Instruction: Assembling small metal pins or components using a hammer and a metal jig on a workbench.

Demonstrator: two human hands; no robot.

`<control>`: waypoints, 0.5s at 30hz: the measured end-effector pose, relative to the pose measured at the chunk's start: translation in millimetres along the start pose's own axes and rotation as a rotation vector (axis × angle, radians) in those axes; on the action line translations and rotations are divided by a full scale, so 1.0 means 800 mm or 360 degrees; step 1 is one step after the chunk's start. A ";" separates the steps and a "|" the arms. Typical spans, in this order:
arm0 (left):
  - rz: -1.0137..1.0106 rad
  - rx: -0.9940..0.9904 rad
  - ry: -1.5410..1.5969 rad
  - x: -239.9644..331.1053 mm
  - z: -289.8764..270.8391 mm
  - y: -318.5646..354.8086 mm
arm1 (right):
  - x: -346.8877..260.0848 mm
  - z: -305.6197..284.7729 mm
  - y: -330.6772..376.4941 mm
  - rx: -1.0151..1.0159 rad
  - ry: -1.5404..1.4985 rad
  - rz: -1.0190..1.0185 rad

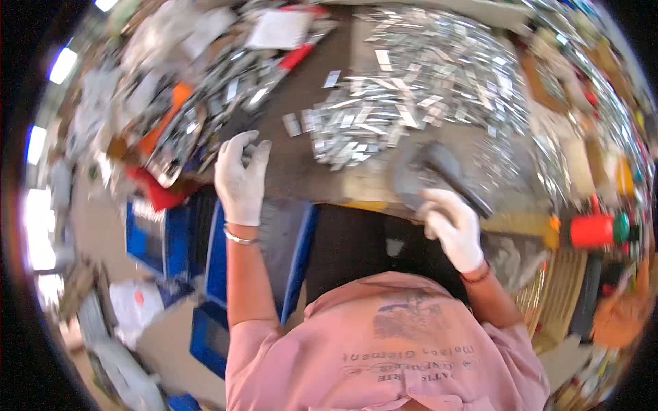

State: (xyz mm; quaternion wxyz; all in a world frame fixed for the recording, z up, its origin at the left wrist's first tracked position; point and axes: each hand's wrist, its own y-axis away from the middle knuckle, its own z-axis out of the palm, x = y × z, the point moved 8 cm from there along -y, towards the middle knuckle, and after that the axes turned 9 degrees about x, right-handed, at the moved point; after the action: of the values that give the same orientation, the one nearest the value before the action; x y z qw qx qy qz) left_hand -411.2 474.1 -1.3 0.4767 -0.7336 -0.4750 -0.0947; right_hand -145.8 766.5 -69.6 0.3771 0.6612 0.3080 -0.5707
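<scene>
My left hand [240, 179], in a white glove with greyish fingertips, hovers by the table's near edge. Its fingers are bent, with a gap between thumb and forefinger; I make out nothing held. My right hand [451, 229], also gloved in white, has its fingers curled in beside a grey round plate [408, 179]. Whatever those fingers may hold is hidden. Over the plate lies a dark bar-like tool [456, 179], blurred, its end close to my right knuckles. Beyond both hands spreads a heap of small flat shiny metal strips [411, 89].
At the left of the table is a pile of metal parts [233, 85] with a white paper [279, 29] on it. Blue crates [218, 260] stand below the near edge. To the right are a red cylinder [591, 234] with a green end and long shiny strips [548, 161].
</scene>
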 end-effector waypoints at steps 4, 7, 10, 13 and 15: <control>0.0091 -0.0484 -0.0249 -0.019 0.084 -0.024 | -0.018 0.015 0.001 -0.0145 0.0120 -0.0264; 0.0092 -0.0745 -0.0488 -0.036 0.122 -0.037 | -0.027 -0.023 0.008 0.0069 0.0134 -0.0324; -0.0014 -0.0812 -0.0202 -0.044 0.130 -0.039 | -0.073 -0.102 0.015 0.0505 0.0625 -0.0590; 0.0004 -0.0711 0.0044 -0.006 0.118 -0.025 | -0.076 -0.200 -0.009 0.1003 0.1294 -0.0672; -0.0031 -0.0725 0.0327 0.054 0.102 -0.005 | -0.060 -0.258 -0.036 0.1180 0.1698 -0.0621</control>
State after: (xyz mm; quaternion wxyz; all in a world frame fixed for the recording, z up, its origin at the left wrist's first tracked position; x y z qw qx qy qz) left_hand -417.2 565.1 -16.2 0.3438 -0.8040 -0.3975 -0.2780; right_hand -69.6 958.6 -12.9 -0.1880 0.8703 0.3496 -0.2917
